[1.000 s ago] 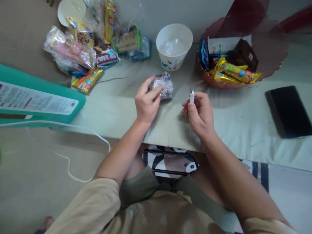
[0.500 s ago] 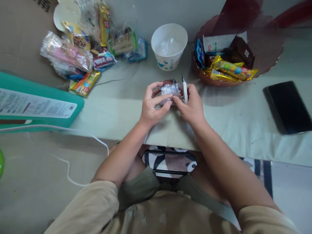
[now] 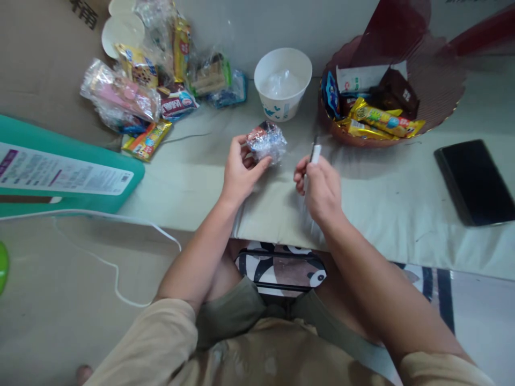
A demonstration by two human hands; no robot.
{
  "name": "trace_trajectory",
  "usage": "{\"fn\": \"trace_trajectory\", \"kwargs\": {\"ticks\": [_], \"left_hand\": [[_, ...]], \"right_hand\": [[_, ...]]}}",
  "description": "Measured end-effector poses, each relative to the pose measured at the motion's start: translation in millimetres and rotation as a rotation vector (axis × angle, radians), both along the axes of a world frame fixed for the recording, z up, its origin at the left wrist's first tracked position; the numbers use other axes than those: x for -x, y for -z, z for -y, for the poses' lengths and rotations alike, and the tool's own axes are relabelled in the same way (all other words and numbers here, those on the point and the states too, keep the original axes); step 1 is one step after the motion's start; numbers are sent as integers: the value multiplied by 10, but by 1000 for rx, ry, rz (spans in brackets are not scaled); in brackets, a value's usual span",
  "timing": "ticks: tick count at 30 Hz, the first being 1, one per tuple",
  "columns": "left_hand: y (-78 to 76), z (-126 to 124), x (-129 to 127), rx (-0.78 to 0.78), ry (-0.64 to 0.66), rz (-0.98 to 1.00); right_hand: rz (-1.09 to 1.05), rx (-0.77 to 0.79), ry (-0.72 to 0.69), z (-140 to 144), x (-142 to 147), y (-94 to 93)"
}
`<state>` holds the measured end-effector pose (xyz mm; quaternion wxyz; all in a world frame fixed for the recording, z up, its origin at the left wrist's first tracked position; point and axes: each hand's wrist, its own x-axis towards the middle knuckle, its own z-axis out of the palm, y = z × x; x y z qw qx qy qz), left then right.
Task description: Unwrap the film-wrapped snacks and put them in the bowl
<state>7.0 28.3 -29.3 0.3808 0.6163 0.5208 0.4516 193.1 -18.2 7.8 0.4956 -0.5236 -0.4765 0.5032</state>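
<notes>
My left hand (image 3: 240, 172) holds a small snack in crinkled clear wrap (image 3: 266, 141) just above the pale table (image 3: 193, 177). About a hand's width to the right, my right hand (image 3: 319, 187) grips a small white cutter (image 3: 315, 154) with its thin dark blade pointing up and away from me. The two hands are apart and the blade is clear of the wrap. A white paper bowl (image 3: 282, 83) with clear plastic inside stands just behind the snack.
A dark red basket (image 3: 438, 86) of wrapped snacks sits at the back right, a heap of snack packets (image 3: 153, 80) at the back left. A black phone (image 3: 475, 182) lies at the right, a teal box (image 3: 60, 171) at the left. A white cable (image 3: 120, 225) trails below the table edge.
Half a second ago both hands met on the wrapped snack. Now my right hand has drawn back to the right with the cutter, and my left keeps the snack raised.
</notes>
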Motion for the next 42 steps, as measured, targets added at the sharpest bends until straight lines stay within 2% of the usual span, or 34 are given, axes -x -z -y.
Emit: {"fn": "trace_trajectory", "kwargs": {"ticks": [4,11,15,20,23,26,29,31,34,36,39,42], "left_hand": [[7,22,-50,33,60,13],[-118,61,-108,85,147,138],[-153,46,-97,110,104,233],[-187,51,-72,240,9,445],[-207,13,3,280,-58,491],[-190,-42,76,246,-122,465],[-131,-45,74,187,-179,368],[-100,-4,39,177,-178,251],[-110,76,20,167,-168,6],[-149,100,62,96,-181,-138],[-213,83,164,-6,-95,-216],[-261,62,205,10,11,-235]], "right_hand": [[-44,76,-224,66,78,-22],[69,140,-246,7,62,-1],[138,134,-292,12,31,-10],[230,138,-350,13,40,-46],[256,178,-380,11,11,-60],[266,186,-289,-9,-92,-39],[508,-21,-81,-59,-247,15],[730,-132,15,-99,-347,62],[925,-141,56,-144,-462,131],[986,-139,80,-159,-519,165],[1065,-139,162,-169,-588,181],[1097,-154,233,-175,-607,160]]}}
